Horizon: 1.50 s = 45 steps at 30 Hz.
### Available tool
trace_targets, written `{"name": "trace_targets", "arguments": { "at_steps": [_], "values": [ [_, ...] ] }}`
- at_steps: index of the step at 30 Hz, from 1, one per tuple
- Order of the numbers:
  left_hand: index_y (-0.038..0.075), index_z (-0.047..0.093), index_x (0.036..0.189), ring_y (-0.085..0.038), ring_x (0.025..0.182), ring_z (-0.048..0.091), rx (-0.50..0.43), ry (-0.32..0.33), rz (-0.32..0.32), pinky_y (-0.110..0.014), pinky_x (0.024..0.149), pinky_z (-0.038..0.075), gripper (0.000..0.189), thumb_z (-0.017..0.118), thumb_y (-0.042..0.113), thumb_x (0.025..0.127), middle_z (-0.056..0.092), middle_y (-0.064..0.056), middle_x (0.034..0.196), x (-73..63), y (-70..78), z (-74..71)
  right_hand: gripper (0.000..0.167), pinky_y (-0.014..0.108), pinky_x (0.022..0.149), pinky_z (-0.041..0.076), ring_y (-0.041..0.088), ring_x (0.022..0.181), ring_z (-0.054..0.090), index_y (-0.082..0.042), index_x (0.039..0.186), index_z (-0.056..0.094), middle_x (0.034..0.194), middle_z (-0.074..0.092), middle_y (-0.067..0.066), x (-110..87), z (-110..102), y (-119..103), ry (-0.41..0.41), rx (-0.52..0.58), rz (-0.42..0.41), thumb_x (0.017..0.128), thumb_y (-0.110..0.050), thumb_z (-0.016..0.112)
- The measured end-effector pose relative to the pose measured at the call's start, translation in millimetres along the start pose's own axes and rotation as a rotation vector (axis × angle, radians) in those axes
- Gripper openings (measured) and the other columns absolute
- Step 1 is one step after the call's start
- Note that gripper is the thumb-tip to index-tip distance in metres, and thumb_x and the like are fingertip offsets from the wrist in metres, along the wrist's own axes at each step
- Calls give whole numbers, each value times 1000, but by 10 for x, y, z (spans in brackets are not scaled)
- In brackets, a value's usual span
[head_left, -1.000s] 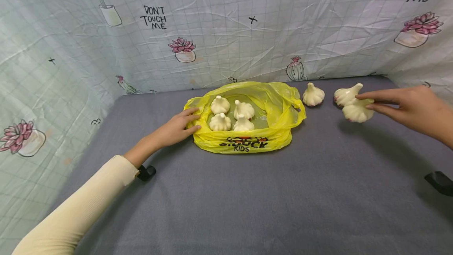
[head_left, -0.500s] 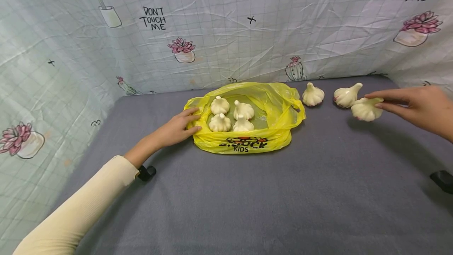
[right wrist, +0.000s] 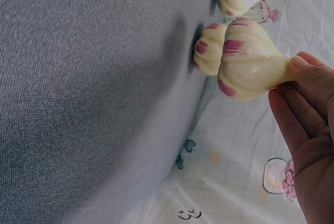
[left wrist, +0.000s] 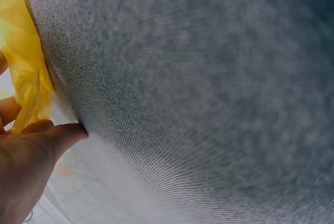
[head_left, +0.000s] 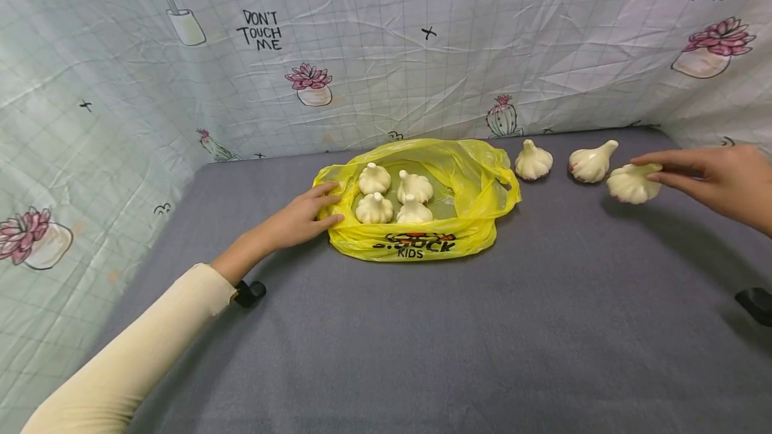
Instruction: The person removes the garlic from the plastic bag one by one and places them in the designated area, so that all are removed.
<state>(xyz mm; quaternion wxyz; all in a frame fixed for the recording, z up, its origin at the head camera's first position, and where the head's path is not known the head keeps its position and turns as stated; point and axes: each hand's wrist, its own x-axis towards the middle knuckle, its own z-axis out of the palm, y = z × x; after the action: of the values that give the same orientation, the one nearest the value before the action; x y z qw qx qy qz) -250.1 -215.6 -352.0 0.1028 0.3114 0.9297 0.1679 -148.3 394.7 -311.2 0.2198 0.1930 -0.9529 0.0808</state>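
Note:
My right hand (head_left: pixel 718 179) pinches a garlic bulb (head_left: pixel 632 185) by its stem, over the table at the right. Purple patches mark the bulb's underside in the right wrist view, where the thumb (right wrist: pixel 313 75) and fingers hold the stem. To its left two more garlic bulbs, a tilted one (head_left: pixel 590 163) and an upright one (head_left: pixel 533 161), rest on the table. My left hand (head_left: pixel 298 220) holds the left edge of a yellow plastic bag (head_left: pixel 416 246), which lies with its mouth open. Several garlic bulbs (head_left: pixel 415 187) stand inside, towards the bag's left half.
A grey cloth (head_left: pixel 386 340) covers the table. Behind and to the left hangs a pale printed curtain (head_left: pixel 374 52) with cactus drawings, reaching down to the table's back edge. The bag's loose handle (head_left: pixel 506 183) lies near the upright bulb.
My right hand has moved right with the garlic bulb, away from the tilted bulb it overlapped before. My left hand and the bag have stayed in place.

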Motion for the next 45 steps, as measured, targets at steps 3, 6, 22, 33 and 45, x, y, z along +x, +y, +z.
{"name": "trace_targets", "arguments": {
  "at_steps": [3,6,22,33,45],
  "values": [
    [-5,46,149,-41,151,23,0,-6,-5,-58,119,26,57,58,30,106,24,-20,166,0,2,-8,25,21,47,21,-1,50,25,-10,118,76,64,58,-8,-4,2,21,-17,-9,20,93,-8,74],
    [-4,45,150,-41,151,23,3,-11,-7,-58,119,26,57,58,31,106,23,-20,166,5,-2,-13,24,21,47,21,0,50,26,-9,117,76,65,60,-6,0,11,46,-29,-20,33,94,-9,73],
    [-3,45,151,-41,152,23,-13,-17,-12,-58,120,25,60,57,34,106,23,-19,166,1,2,-16,24,24,46,24,2,50,29,-6,117,76,69,68,1,16,61,146,-72,-48,76,94,-6,72],
    [-3,45,151,-41,152,22,-17,-19,-13,-58,120,24,60,57,35,106,23,-19,166,-1,3,-19,26,24,46,25,2,51,32,-5,119,75,72,71,6,13,102,232,-98,-42,108,94,-6,72],
    [-3,43,152,-41,152,21,-11,-26,-10,-58,120,24,63,57,37,105,23,-19,166,5,-4,-11,25,23,47,27,2,52,34,-1,121,72,86,75,19,37,143,325,-112,-34,140,96,-5,70]
  ]
}}
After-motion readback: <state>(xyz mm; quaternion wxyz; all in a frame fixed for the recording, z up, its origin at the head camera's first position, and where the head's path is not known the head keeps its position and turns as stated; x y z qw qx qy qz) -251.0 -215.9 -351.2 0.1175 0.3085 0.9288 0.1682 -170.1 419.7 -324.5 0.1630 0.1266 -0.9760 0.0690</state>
